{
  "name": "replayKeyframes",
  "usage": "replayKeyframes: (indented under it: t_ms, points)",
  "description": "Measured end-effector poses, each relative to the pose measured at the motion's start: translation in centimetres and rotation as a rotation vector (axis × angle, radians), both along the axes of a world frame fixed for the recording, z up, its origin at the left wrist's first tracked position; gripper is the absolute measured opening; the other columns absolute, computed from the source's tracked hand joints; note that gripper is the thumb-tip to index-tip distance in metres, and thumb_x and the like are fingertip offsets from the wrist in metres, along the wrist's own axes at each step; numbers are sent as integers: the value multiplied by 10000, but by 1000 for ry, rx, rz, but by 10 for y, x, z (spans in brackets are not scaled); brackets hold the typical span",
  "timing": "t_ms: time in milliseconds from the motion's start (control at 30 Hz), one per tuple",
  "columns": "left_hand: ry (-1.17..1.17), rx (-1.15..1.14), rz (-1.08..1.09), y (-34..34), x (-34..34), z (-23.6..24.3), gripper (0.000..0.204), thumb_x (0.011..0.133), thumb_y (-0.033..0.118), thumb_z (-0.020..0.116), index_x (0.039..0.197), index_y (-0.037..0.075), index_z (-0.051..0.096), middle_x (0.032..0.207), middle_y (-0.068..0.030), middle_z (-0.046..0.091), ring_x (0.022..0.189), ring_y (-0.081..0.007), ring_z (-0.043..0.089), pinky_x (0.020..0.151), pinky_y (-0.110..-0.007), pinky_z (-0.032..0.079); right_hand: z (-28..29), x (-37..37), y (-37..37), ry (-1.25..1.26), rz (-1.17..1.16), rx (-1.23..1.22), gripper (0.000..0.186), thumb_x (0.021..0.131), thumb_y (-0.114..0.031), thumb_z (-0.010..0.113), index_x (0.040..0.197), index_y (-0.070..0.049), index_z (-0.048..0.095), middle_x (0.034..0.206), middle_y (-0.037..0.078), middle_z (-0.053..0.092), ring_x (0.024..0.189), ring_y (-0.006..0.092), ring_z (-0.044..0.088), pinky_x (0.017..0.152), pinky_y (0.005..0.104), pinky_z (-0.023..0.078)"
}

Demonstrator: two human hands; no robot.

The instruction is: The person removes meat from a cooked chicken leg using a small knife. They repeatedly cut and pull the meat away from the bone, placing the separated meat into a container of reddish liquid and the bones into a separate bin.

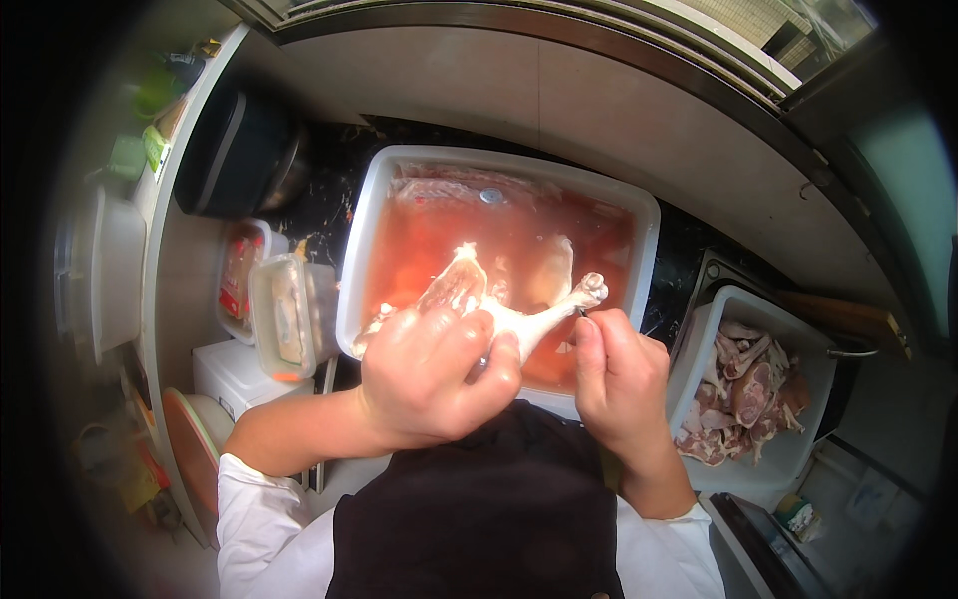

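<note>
Over the tub (pixel 351 270), poultry leg (pixel 537 323) in left hand (pixel 429 374).

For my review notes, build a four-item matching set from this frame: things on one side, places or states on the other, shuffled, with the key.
1. Large tub
2. Smaller tub
3. Left hand
4. Apron

A. Grips the pale meat leg
B. Dark, worn on the person's front
C. Holds reddish liquid
D. At the right, heaped with raw meat pieces

Pairs: 1-C, 2-D, 3-A, 4-B
</note>
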State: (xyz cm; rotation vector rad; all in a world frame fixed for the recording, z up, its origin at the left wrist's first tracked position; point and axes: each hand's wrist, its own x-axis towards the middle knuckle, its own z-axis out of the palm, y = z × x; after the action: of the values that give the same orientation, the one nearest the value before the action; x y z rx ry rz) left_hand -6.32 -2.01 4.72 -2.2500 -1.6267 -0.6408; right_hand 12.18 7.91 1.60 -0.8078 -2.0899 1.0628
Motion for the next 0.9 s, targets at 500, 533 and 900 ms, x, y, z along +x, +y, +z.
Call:
replayKeyframes:
  t_ms: [500,533,900]
  points:
    - [58,48,14,-1,2,-3,292,698,43,699,977,66,617,875,-89,594,567,-172,506,464,-302,331,4,0,-2,-49,-58,-4,79,941,-28,636,882,-4,590,675,156,609,555,346,611,517,401,468]
    - [57,49,15,-1,2,-3,290,699,42,698,976,65,617,876,-89,595,567,-173,506,464,-302,331,6,1,-2,-38,-73,-13,79,941,-28,636,882,-4,590,672,157,607,554,347,611,515,402,467]
    - [17,27,12,-1,1,-2,308,696,40,721,985,51,614,879,-93,593,585,-188,523,466,-316,341,5,1,-2,-29,5,-56,64,942,-41,644,914,0,603,665,159,607,560,356,608,529,407,472]
